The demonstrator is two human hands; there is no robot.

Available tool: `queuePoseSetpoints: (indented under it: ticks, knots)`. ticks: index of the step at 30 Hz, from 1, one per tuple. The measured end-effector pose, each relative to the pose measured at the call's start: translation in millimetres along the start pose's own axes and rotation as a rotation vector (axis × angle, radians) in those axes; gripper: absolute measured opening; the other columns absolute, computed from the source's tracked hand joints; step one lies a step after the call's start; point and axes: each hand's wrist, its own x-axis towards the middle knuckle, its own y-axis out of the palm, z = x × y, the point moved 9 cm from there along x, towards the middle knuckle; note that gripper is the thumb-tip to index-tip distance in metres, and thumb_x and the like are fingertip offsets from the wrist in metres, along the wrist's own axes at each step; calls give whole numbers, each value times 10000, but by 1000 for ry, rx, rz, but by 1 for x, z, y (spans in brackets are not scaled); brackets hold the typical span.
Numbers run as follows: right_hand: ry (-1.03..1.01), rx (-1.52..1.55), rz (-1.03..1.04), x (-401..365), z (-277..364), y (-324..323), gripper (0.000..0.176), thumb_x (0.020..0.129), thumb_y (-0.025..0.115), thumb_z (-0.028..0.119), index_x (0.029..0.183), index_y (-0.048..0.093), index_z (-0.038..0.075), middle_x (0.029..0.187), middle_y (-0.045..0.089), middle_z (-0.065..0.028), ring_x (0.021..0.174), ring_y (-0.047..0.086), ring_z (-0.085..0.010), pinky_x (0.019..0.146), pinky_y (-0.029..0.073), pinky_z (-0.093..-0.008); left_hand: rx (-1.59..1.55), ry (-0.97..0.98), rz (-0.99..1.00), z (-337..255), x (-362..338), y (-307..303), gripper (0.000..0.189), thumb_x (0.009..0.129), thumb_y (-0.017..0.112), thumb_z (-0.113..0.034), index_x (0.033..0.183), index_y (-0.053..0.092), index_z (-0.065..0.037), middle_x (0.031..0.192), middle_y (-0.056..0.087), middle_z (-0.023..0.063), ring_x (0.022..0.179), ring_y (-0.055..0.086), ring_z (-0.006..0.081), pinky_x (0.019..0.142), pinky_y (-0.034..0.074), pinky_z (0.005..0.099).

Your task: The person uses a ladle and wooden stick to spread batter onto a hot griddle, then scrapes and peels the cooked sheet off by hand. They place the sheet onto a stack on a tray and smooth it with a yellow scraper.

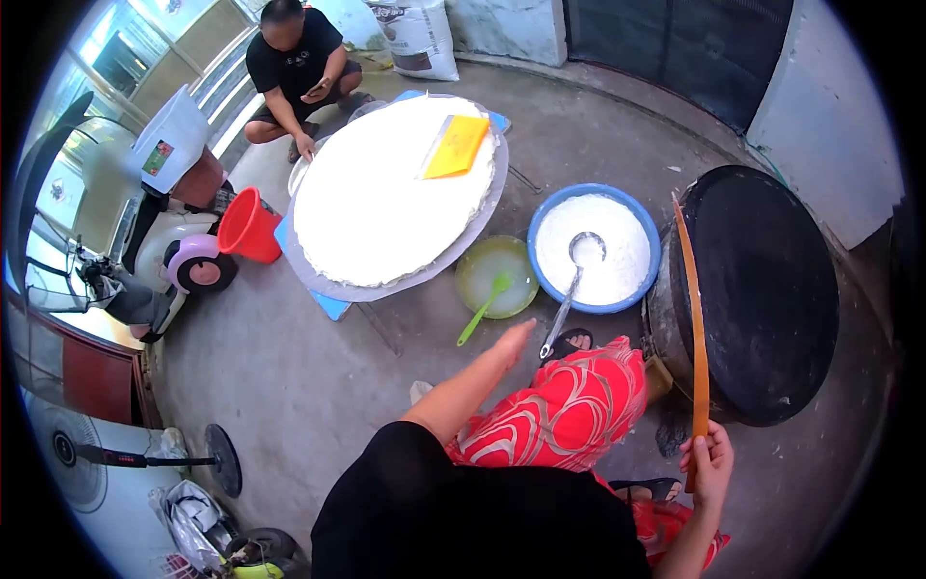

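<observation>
Right of the blue basin [608,308], the right hand [711,463] grips a wooden strip [696,333]; left of the basin, the left hand [513,344] extends its fingers.

Passable over the floor [289,376] at left, but hindered farther right by the jutting ladle [562,314], wooden stick [696,338] and black-topped drum [772,299].

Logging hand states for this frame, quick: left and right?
Left hand: open, nothing visible in it, near the ladle.
Right hand: closed, holding the long wooden stick near one end.
</observation>
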Motion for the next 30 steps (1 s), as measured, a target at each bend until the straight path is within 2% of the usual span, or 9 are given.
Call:
queuePoseSetpoints:
  ticks: [5,6,10,13,18,20,24,26,30]
  knots:
    - [6,34,-1,3,-4,0,252,864,471,104,1095,459,4,699,565,-57,492,503,-71,448,405,-164,-123,-130,275,-3,39,36,465,823,483,-427,1105,472,-57,1089,500,102,1038,454,252,884,364,434]
    - [11,53,-5,2,-4,-2,255,865,471,111,1097,460,6,698,563,-59,485,503,-77,447,407,-165,-99,-127,306,-11,35,42,393,834,468,-406,989,502,-46,882,539,90,866,529,234,811,430,417]
    - [5,92,12,5,-5,-6,269,863,467,86,1116,449,-1,735,570,-75,514,516,-85,470,416,-176,-470,-264,659,-45,10,94,429,869,395,-393,962,499,13,694,535,95,649,562,234,700,495,426]
    - [58,125,-18,6,-5,-11,268,860,486,88,1112,455,1,747,573,-55,542,505,-67,481,404,-170,-562,-235,482,-64,5,112,415,878,376,-405,879,486,-6,740,552,92,580,535,183,546,477,331]
    - [56,90,-13,8,-3,-13,272,857,480,79,1118,461,7,738,562,-28,545,495,-59,504,399,-167,-757,-407,655,-56,44,126,318,908,362,-310,907,443,-3,667,491,64,442,365,121,399,332,232]
    - [68,122,-23,4,-4,-17,275,854,480,74,1121,464,9,740,562,-24,550,495,-59,507,396,-168,-37,-46,138,-90,19,85,307,896,391,-316,936,493,-29,583,414,22,463,347,87,367,275,210]
    - [76,145,-46,1,-9,-23,280,853,486,77,1123,464,7,747,566,-29,568,502,-56,514,396,-167,417,400,45,-127,-20,62,268,883,416,-265,974,508,-31,591,504,79,518,483,156,426,382,264]
    - [91,161,-55,1,-10,-26,281,852,488,78,1123,464,6,749,568,-29,572,504,-55,517,397,-168,878,960,-266,-150,-52,65,279,863,447,-231,1017,560,-28,796,611,173,706,599,315,580,452,377]
    - [102,159,-39,4,-7,-24,279,853,489,77,1120,464,-2,749,567,-31,570,501,-55,526,400,-167,1490,488,-186,-130,-31,66,289,862,409,-257,1009,564,-61,912,603,187,867,576,341,736,452,433]
